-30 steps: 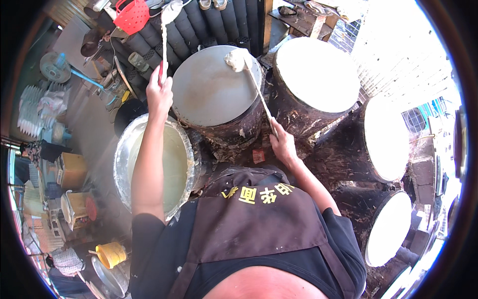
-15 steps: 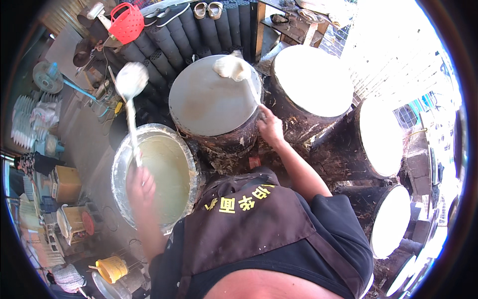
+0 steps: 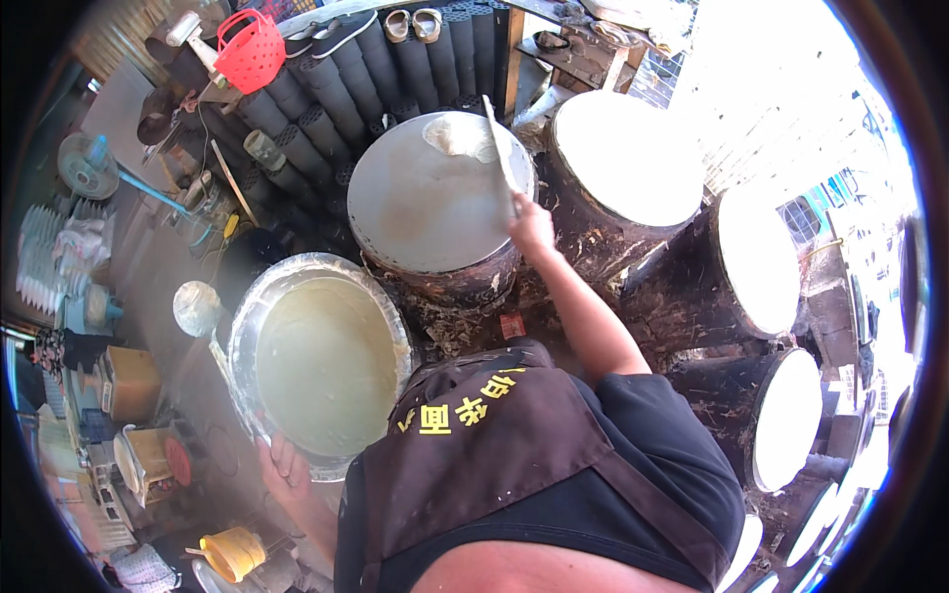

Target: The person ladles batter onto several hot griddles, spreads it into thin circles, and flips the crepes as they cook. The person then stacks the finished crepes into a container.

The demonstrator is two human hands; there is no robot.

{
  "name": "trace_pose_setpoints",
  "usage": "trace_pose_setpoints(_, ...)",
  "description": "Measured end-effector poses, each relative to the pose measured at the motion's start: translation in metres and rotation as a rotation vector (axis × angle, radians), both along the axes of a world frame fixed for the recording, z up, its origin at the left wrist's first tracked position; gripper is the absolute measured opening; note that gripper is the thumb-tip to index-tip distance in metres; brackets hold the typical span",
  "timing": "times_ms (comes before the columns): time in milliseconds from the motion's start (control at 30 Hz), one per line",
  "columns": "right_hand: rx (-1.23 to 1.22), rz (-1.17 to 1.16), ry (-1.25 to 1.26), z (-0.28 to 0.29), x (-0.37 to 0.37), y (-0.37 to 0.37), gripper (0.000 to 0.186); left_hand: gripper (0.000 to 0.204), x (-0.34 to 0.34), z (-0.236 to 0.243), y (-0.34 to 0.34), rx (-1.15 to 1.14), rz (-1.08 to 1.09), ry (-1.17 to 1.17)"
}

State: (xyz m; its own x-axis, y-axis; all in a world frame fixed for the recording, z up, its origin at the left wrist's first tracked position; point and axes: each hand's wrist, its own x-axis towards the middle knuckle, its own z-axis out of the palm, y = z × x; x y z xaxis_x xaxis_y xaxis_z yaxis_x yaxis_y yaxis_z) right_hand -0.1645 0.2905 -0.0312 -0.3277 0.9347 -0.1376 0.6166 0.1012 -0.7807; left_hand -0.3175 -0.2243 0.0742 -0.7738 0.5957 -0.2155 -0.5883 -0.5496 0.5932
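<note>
My left hand [image 3: 285, 465] is closed around the handle of a ladle [image 3: 198, 308]. Its batter-coated bowl hangs outside the left rim of a large metal basin [image 3: 240, 341]. Pale, thick batter [image 3: 321, 366] fills much of the basin. In my right hand [image 3: 534, 227] is a long, thin, pale scraper [image 3: 502, 148], standing on edge over the right side of a round grey griddle [image 3: 405, 222]. A whitish patch of batter [image 3: 457, 135] lies on the far part of the griddle, just left of the scraper. The griddle tops a dark, crusted drum.
More drum stoves with bright round tops [image 3: 628, 158] curve away to the right. Stacked dark briquettes [image 3: 371, 69] stand behind the griddle, with shoes on top. A red basket [image 3: 250, 61] sits at the back left, a fan [image 3: 89, 166] and yellow bucket [image 3: 232, 556] farther left.
My left hand has lowered, and the ladle has swung down and left beside the basin. The scraper has turned on edge, and the batter by it now looks flatter on the griddle.
</note>
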Motion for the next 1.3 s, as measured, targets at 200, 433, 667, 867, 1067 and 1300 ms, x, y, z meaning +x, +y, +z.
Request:
trace_pose_setpoints(200,0.293,0.199,-0.019,-0.015,-0.060,0.004,0.048,0.046,-0.014,0.008,0.013,0.137,0.003,-0.068)
trace_pose_setpoints(433,0.274,0.145,-0.019,-0.015,-0.055,0.018,0.044,0.047,-0.022,0.005,0.000,0.103,-0.039,-0.045)
trace_pose_setpoints(667,0.247,0.382,-0.038,0.002,-0.064,0.023,0.044,0.046,-0.001,-0.002,0.011,0.108,0.024,-0.080)
trace_pose_setpoints(867,0.316,0.320,-0.049,-0.018,-0.055,0.068,0.029,0.044,0.031,-0.002,0.024,0.038,0.157,-0.077)
trace_pose_setpoints(1067,0.199,0.584,0.027,0.004,-0.045,0.066,0.050,0.043,0.058,0.006,0.057,0.066,0.205,-0.133)
trace_pose_setpoints(1300,0.291,0.602,-0.011,-0.006,-0.042,0.116,0.044,0.045,0.083,0.009,0.088,0.076,0.200,-0.096)
